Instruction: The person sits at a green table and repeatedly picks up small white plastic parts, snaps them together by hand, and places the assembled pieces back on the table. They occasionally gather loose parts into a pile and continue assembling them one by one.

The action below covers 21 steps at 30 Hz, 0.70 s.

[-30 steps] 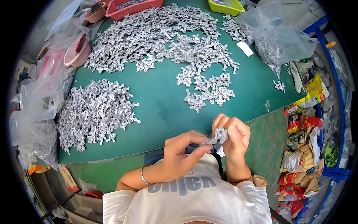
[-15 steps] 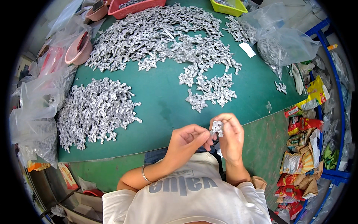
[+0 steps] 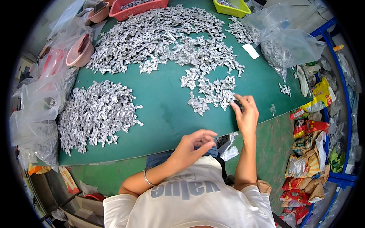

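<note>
My right hand (image 3: 247, 114) is at the right edge of a small cluster of silvery cast metal parts (image 3: 218, 91), thumb and forefinger apart. Its fingertips reach the outermost parts; none shows in its grip. By the table's near edge, my left hand (image 3: 194, 146) hovers with fingers loosely bent and the thumb apart from them. Nothing shows in it, though its palm is hidden. A dense heap of similar parts (image 3: 99, 114) lies to the left. The larger spread of these parts (image 3: 152, 41) covers the far side of the green table (image 3: 159, 102).
A red tray (image 3: 138, 10) and a yellow-green tray (image 3: 232, 8) stand at the back. At the left are a pink bowl (image 3: 80, 55) and clear plastic bags (image 3: 36, 110). A filled clear bag (image 3: 281, 49) and a white slip (image 3: 251, 51) lie right, beyond some loose parts (image 3: 285, 89).
Half a second ago both hands held one metal part between them. My right hand has since moved forward to the small cluster, and that part no longer shows in either hand.
</note>
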Each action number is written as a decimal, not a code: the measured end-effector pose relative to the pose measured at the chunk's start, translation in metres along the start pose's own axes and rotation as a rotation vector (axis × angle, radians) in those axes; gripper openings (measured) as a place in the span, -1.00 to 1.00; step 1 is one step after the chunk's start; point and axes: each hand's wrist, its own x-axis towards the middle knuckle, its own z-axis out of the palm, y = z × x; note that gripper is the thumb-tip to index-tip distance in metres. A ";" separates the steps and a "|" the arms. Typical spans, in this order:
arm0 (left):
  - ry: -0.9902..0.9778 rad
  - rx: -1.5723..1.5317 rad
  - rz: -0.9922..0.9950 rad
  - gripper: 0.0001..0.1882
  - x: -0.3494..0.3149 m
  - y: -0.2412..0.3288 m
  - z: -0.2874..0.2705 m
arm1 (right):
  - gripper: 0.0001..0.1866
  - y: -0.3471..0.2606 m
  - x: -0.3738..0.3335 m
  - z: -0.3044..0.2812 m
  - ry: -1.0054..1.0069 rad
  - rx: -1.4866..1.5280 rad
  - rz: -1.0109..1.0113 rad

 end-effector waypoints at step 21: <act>0.218 -0.040 0.350 -0.70 0.010 0.026 -0.007 | -0.95 -0.080 -0.049 -0.030 -0.230 1.038 0.383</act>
